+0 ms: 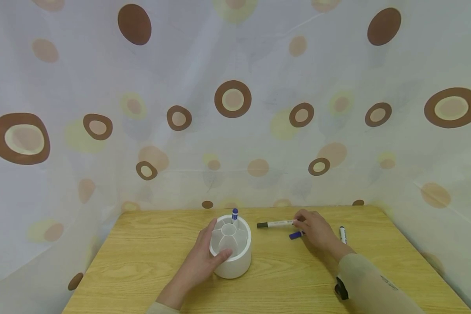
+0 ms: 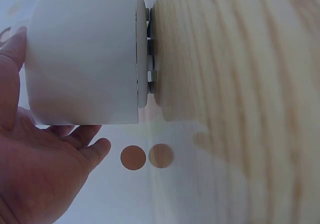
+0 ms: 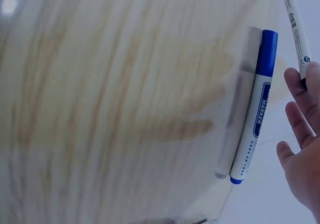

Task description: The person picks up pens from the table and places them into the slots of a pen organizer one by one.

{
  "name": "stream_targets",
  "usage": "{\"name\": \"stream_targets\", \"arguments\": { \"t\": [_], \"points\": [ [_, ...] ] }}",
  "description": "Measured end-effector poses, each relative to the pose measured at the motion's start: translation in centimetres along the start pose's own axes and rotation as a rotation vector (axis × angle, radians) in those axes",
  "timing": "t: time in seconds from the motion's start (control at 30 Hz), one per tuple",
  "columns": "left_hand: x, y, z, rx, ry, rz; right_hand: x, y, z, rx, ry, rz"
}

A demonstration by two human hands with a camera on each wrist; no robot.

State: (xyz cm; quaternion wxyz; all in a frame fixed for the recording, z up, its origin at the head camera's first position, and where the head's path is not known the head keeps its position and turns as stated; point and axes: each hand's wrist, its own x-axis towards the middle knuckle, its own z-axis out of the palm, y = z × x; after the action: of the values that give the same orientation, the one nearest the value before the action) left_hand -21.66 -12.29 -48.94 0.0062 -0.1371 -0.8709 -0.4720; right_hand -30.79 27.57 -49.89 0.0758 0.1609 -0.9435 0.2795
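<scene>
The white pen holder [image 1: 230, 250] near the table's [image 1: 141, 261] middle already has one blue-capped marker [image 1: 234, 214] standing in a far slot. Three more still lie to its right: a black-capped marker [image 1: 276, 224], a blue marker [image 1: 296, 235] and another marker [image 1: 343, 234]. The left hand [image 1: 202, 261] curls round the holder's side, while the right hand [image 1: 315, 229] rests relaxed, fingertips touching the black-capped one, gripping nothing yet.

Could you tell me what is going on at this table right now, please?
A person's left hand grips a white round pen holder on the wooden table; one blue-capped marker stands in it. The right hand touches the end of a black-capped marker lying flat. A blue-capped marker lies beside that hand, another marker to its right.
</scene>
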Motion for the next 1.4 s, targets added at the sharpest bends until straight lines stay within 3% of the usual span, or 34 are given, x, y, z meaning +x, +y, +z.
{"name": "stream_targets", "arguments": {
  "t": [0.5, 1.4],
  "points": [
    [0.0, 0.0, -0.1, 0.003, -0.001, 0.003, -0.1, -3.8, -2.0, 0.111, 0.147, 0.035],
    [-0.4, 0.5, -0.2, -0.012, 0.006, 0.009, -1.5, -9.6, -4.7, 0.192, 0.284, -0.09]
  ]
}}
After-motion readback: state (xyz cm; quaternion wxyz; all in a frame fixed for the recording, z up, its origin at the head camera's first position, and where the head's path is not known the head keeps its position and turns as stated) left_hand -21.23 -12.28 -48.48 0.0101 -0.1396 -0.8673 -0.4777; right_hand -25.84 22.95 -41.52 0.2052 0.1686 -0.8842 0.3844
